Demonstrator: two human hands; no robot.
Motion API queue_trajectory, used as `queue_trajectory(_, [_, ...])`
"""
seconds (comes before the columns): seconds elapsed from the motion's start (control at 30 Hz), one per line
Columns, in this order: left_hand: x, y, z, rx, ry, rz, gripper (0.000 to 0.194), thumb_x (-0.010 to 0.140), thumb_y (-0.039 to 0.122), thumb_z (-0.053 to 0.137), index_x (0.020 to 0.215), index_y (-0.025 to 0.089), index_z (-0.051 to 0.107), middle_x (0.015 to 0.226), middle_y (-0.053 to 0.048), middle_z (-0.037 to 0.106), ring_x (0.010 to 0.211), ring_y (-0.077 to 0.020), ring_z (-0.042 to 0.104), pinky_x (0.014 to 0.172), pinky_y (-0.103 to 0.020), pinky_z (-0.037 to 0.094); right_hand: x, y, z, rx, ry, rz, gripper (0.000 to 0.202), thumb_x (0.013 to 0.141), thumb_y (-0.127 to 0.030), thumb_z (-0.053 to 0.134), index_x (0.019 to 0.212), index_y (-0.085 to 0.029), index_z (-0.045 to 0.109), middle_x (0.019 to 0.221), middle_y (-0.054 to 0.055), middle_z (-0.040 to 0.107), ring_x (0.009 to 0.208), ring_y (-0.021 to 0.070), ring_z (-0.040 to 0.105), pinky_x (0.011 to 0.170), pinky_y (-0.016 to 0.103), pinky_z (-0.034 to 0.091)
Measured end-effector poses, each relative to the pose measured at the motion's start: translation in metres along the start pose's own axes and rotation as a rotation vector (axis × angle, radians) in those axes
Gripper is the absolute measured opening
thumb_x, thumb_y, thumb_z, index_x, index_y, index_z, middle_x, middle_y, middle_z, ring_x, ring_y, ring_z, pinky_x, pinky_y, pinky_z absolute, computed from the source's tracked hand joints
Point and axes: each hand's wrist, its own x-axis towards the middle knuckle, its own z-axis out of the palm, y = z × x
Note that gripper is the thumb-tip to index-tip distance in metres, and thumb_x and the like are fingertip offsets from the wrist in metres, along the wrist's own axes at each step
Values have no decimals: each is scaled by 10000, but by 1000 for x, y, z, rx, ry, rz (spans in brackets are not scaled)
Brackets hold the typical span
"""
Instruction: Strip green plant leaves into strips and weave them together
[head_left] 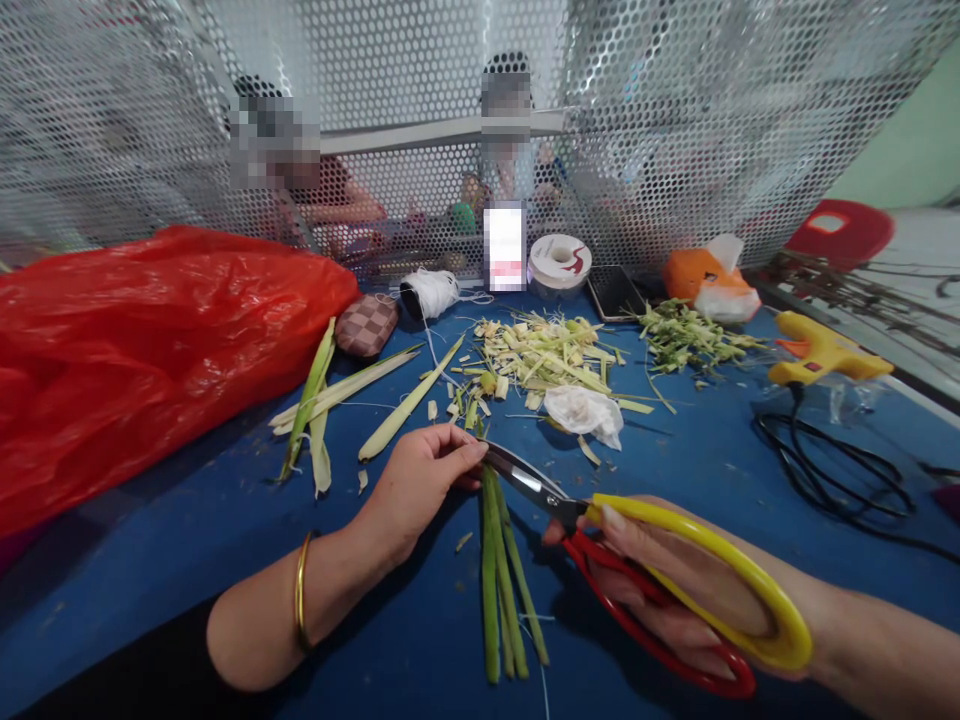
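My left hand [427, 470] pinches the upper end of a small bunch of green stems [501, 580], which hangs down toward me over the blue table. In my right hand [637, 560] is a pair of scissors [694, 550] with one yellow and one red handle loop. The blades point left, slightly apart, and reach the top of the stems right beside my left thumb. A thin pale string [538, 640] trails near the stems' lower ends. What lies under my left fingertips is partly hidden.
Cut scraps [540, 355] and a crumpled white tissue [585, 413] lie ahead. At left are a red plastic bag [150, 350] and pale leaf strips [412, 400]. A yellow glue gun [825, 355] with a black cord sits right. White string [435, 293] and a ribbon spool [560, 262] stand behind.
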Motion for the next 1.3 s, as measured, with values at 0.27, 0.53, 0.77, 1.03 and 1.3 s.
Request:
queue_trajectory(0.27, [1,-1,0,-6,-4,-17,182,734,292,679,679,146,586,644,8,617,621,-99,574,646,-232,490,3,0,-3,-24,-9,-49,474,821,-604,579,1090,-216,618,630,-68,470,306,-21,297,273,81,292])
queue_trajectory(0.53, [2,-3,-1,-38,37,-7,203,807,329,616,723,153,557,686,-8,628,632,-102,588,609,-223,489,-3,0,-14,-32,-16,-134,551,826,-652,517,1147,-210,588,654,-61,470,299,-22,267,286,107,235])
queue_trajectory(0.77, [1,-2,0,63,2,13,199,794,350,616,763,161,563,725,-21,640,695,-128,606,613,-232,481,-8,-27,-33,-1010,738,-554,598,777,-576,584,1235,-193,539,749,48,621,499,146,522,442,239,393])
queue_trajectory(1.03, [-3,6,-12,677,134,446,112,808,297,571,761,206,616,763,-12,640,681,-150,577,633,-268,409,6,-45,-61,-1701,1190,-252,419,861,-401,480,1220,-188,517,984,128,716,834,321,679,568,305,383])
queue_trajectory(1.3, [-12,39,-6,790,399,739,225,822,381,586,668,218,582,615,11,597,575,-135,503,606,-260,340,9,-39,-62,-1840,1091,-245,330,911,-341,442,1166,-146,518,1029,153,672,878,286,675,614,304,402])
